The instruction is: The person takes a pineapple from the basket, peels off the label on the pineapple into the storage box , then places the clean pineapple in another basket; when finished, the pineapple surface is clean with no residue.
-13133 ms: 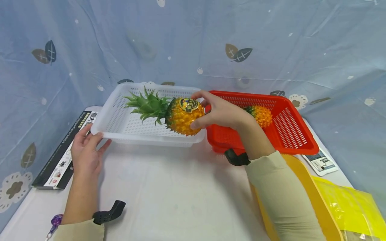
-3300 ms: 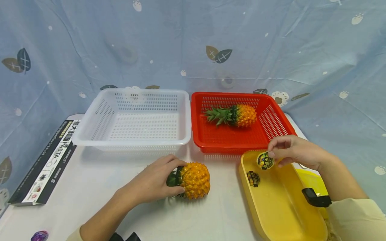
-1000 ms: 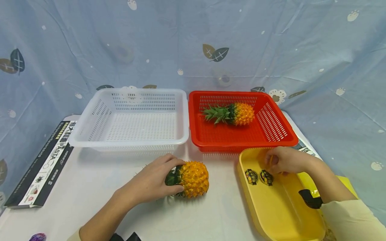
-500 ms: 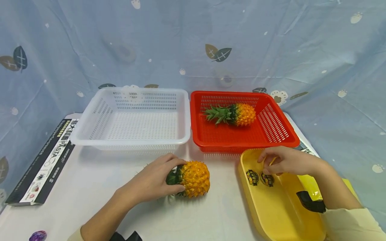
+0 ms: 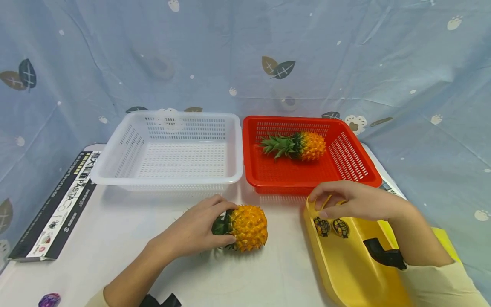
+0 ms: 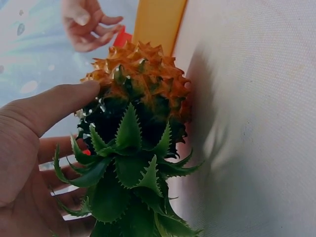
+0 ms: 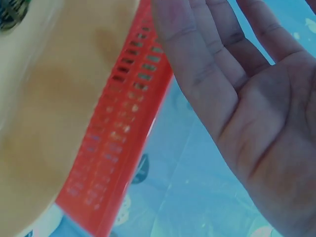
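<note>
A pineapple [image 5: 248, 228] lies on its side on the table, its crown pointing left. My left hand [image 5: 197, 230] grips it where leaves meet body, thumb on the near side; the left wrist view shows the spiny fruit [image 6: 140, 74] and serrated leaves [image 6: 111, 190] close up. Two round black-and-yellow stickers sit in the yellow tray [image 5: 356, 268]: one sticker [image 5: 321, 226] by its left wall, another sticker [image 5: 340, 228] just right of it. Over the tray's far-left corner hovers my right hand [image 5: 349, 199], fingers loosely bent, fingertips just above the left sticker.
A white basket [image 5: 166, 181] stands behind the left hand. Beside it, a red basket [image 5: 280, 184] holds a second pineapple [image 5: 311, 146], close behind the tray. A long pasta box [image 5: 57, 209] lies at the left, and a yellow bag [image 5: 446, 245] is right of the tray.
Earlier the right hand held a stickered pineapple, later a round sticker over the tray. That sticker now lies in the tray; the right hand has moved left. The left hand keeps its grip.
</note>
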`<state>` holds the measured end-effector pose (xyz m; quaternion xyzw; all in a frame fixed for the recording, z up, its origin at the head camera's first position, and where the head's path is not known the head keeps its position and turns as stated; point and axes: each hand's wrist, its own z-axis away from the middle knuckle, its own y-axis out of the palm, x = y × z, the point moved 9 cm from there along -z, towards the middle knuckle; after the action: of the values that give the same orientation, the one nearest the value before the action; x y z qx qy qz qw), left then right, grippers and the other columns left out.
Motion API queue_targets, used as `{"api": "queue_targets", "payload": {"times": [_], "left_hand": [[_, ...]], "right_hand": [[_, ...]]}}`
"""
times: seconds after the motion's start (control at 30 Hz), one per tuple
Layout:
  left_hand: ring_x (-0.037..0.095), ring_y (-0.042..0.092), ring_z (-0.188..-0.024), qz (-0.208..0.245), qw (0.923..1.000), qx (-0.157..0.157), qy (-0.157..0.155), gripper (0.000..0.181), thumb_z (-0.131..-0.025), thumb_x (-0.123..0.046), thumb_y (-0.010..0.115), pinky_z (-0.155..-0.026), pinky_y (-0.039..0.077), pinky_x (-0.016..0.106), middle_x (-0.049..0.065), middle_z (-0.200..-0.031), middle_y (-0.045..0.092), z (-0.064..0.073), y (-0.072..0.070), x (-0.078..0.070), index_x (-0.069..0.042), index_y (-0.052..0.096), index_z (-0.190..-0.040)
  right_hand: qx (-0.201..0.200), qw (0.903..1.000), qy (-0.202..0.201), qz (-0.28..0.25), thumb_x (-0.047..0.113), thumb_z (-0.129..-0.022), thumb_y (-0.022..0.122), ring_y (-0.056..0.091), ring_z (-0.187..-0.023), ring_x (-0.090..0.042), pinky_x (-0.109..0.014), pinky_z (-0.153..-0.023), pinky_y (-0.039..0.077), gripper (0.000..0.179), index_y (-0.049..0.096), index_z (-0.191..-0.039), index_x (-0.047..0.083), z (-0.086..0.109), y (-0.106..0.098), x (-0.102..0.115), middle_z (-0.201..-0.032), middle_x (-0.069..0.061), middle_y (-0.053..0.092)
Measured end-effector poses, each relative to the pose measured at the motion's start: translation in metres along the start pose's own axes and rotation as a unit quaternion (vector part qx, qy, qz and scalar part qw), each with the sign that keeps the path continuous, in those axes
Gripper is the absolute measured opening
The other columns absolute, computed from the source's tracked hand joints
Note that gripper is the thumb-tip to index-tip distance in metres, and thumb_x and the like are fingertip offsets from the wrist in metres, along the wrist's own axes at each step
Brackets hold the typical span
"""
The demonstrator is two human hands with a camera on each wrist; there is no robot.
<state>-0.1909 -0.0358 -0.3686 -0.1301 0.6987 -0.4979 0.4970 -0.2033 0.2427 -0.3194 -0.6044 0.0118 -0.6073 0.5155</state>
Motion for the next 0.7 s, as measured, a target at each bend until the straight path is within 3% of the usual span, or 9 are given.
{"api": "queue_targets", "payload": {"times": [0.47,0.7], "left_hand": [[0.016,0.058,-0.116,-0.001,1.0,-0.002,0.004,0.059,-0.083,-0.038,0.085,-0.103,0.053,0.045,-0.005,-0.126,0.061,0.0,0.0,0.001,-0.02,0.064,-0.135],[0.018,0.059,-0.115,0.003,0.9999,-0.006,0.012,0.058,-0.083,-0.038,0.085,-0.102,0.054,0.046,-0.005,-0.125,0.061,0.0,0.0,0.0,-0.021,0.064,-0.134]], "right_hand": [[-0.016,0.9983,-0.022,0.052,0.03,-0.095,0.075,0.066,-0.106,-0.017,-0.03,-0.089,0.06,0.032,0.066,-0.125,0.028,-0.035,0.017,0.035,-0.115,0.006,0.067],[-0.02,0.9982,-0.041,0.039,0.027,-0.095,0.075,0.065,-0.11,-0.02,-0.031,-0.091,0.059,0.037,0.063,-0.13,0.03,-0.05,0.028,0.042,-0.121,0.008,0.066]]}}
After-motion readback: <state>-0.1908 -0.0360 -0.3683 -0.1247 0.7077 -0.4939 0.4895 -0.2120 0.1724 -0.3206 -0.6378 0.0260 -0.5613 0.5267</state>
